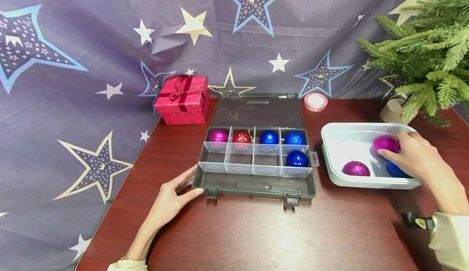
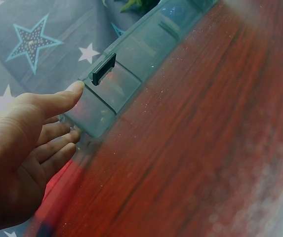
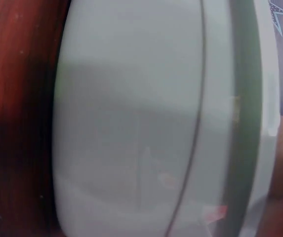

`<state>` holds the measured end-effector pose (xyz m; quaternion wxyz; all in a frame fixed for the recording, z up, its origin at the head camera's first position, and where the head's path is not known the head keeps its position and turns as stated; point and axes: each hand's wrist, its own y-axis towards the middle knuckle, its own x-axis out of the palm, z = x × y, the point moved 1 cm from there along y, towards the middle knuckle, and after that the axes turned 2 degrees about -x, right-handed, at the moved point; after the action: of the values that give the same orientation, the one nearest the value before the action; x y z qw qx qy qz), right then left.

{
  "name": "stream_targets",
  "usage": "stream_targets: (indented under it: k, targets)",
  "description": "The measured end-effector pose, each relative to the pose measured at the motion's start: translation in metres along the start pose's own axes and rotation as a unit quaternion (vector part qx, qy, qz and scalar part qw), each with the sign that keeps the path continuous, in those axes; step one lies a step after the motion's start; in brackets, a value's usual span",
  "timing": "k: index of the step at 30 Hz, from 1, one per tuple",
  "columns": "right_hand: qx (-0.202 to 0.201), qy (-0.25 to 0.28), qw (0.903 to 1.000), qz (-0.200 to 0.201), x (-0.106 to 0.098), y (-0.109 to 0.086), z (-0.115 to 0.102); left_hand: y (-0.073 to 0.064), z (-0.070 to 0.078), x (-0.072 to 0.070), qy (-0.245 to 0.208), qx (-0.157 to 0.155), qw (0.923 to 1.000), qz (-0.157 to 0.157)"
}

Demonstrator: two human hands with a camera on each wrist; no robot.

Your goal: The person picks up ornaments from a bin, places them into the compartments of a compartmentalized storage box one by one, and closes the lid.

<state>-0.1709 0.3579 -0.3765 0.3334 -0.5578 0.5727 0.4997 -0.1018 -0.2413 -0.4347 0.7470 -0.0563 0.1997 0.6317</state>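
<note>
In the head view a dark see-through organizer box (image 1: 253, 185) lies with its lid back. Its divided part holds a glittery magenta ball (image 1: 218, 135), a red ball (image 1: 242, 137) and several blue balls (image 1: 297, 159). My left hand (image 1: 170, 199) touches the box's front left corner, thumb at the rim and relaxed fingers along the side. Over the white bin (image 1: 329, 157), my right hand (image 1: 417, 153) pinches a magenta Christmas ball (image 1: 386, 144) between thumb and fingers. Below it in the bin are another magenta ball (image 1: 356, 168) and a partly covered blue ball (image 1: 395, 169).
A red gift box (image 1: 183, 102) with a bow stands at the back left. Behind the organizer sits a pink ribbon roll (image 1: 315, 101). An artificial fir tree (image 1: 436, 55) rises at the back right. The bin's outer wall (image 3: 131, 123) fills the right wrist view.
</note>
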Motion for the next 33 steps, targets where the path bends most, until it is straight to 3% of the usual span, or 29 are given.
stream_targets:
  k: [3,10,17,23,33]
  targets:
    - [-0.007,0.005,0.9999,-0.007,0.003,0.003,0.001,0.0,0.0,0.0,0.001,0.0,1.0,0.0]
    - [-0.089,0.012,0.9957,0.022,0.01,0.01,-0.002,0.0,0.0,0.0,0.0,-0.001,1.0,0.0]
    - [-0.078,0.018,0.9965,-0.023,0.009,0.01,-0.006,0.0,0.001,0.0,-0.001,-0.001,1.0,0.0]
    - [-0.085,0.037,0.995,-0.038,0.01,0.009,-0.012,0.0,0.001,0.0,0.003,-0.006,1.0,0.002]
    - [-0.091,0.07,0.9931,-0.024,0.007,0.007,-0.022,0.0,0.001,0.0,0.002,-0.011,0.9999,0.001]
